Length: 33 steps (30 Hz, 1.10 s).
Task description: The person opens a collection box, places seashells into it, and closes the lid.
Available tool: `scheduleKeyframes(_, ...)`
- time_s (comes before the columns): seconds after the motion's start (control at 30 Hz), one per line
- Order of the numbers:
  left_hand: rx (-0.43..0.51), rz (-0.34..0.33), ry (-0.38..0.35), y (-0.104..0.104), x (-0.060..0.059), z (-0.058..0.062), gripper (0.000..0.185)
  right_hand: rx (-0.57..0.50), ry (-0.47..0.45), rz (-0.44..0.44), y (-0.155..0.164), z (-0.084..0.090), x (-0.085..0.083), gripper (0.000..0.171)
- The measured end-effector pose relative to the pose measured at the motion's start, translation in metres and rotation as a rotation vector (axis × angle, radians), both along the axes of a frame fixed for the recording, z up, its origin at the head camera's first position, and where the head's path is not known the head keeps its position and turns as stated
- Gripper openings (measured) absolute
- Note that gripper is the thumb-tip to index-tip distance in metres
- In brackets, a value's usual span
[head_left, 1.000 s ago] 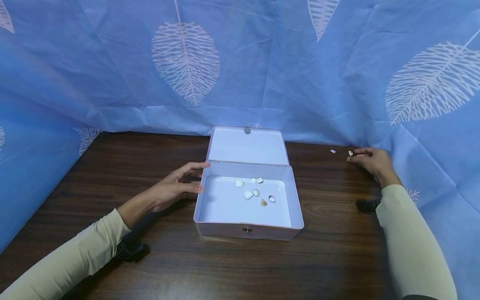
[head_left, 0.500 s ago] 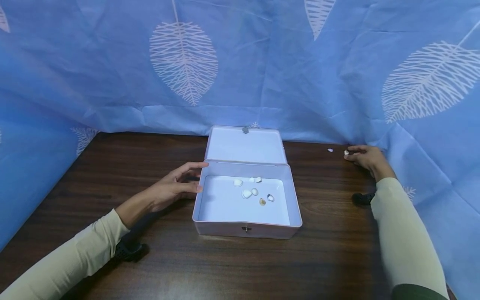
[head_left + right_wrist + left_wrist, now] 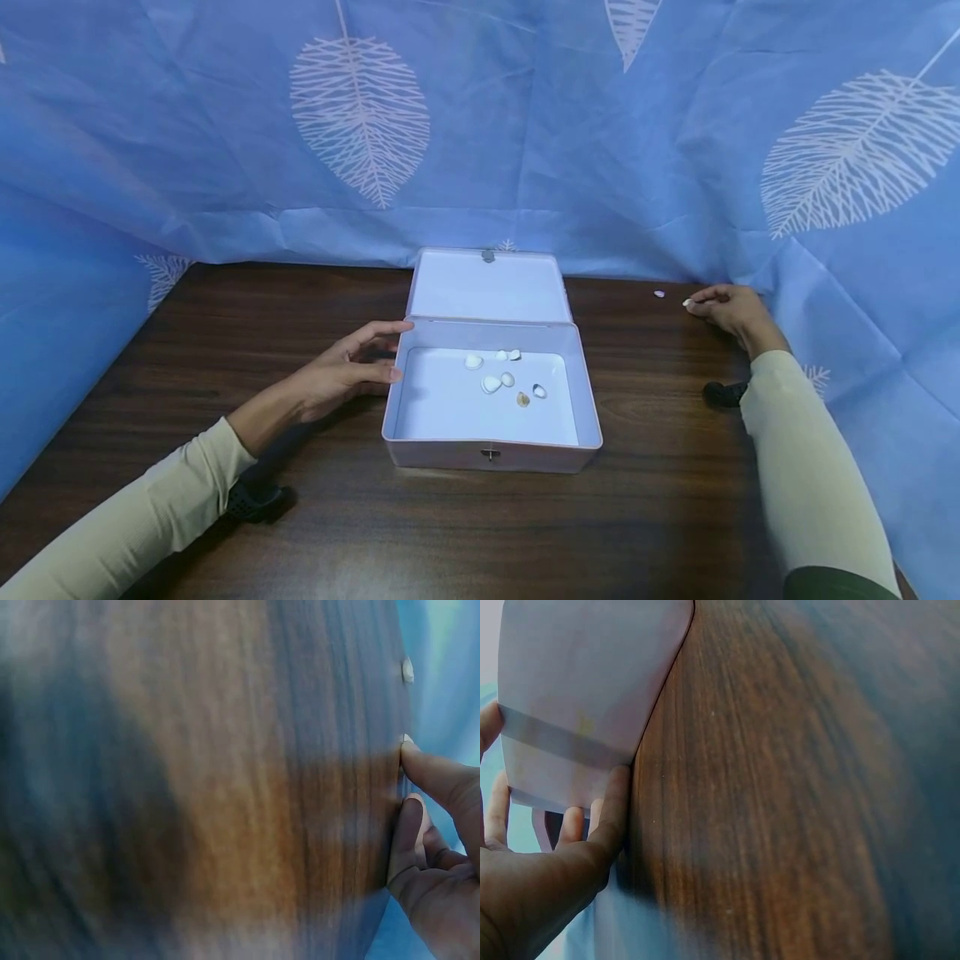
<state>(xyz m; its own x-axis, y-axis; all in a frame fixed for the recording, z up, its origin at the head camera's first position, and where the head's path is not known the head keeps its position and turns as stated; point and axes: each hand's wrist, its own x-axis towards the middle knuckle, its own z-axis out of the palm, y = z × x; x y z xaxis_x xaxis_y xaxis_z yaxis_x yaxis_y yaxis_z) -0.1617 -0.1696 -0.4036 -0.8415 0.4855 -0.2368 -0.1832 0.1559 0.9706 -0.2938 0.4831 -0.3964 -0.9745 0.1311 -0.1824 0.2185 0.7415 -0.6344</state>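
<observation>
A lidded white metal box (image 3: 491,454) stands with its lid folded back, and several small seashells (image 3: 491,384) lie scattered on its floor. My left hand (image 3: 348,371) rests at the box's left side, fingers spread, the index fingertip at the rim by the back corner. The left wrist view shows its digits (image 3: 615,802) against the outer wall of the box. Far to the right, my right hand (image 3: 733,314) pinches a small white seashell (image 3: 687,303) between thumb and index finger, close over the tabletop. Another seashell (image 3: 659,293) lies just left of it.
The dark wood table (image 3: 480,533) ends at the back and right against a blue curtain (image 3: 585,150) with white leaf prints. The open lid (image 3: 491,287) leans back near that curtain. Dark wrist devices (image 3: 258,502) hang under both forearms.
My right thumb and index finger have come together on the white seashell, which lay between them before. The left hand stays at the box. The whole view has shifted slightly.
</observation>
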Motion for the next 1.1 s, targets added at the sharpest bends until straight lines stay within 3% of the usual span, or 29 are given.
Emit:
scheduleKeyframes(0.47,0.004,0.009,-0.019,0.001,-0.001,0.001,0.083,0.188,0.069,0.059,-0.003,-0.007,-0.002,0.036)
scheduleKeyframes(0.77,-0.008,0.012,-0.021,0.002,-0.001,0.001,0.083,0.229,0.131,0.099,-0.009,-0.004,0.01,0.052)
scheduleKeyframes(1.1,-0.002,0.012,-0.011,0.002,-0.002,0.001,0.083,0.227,0.213,0.147,-0.018,0.0,0.017,0.051)
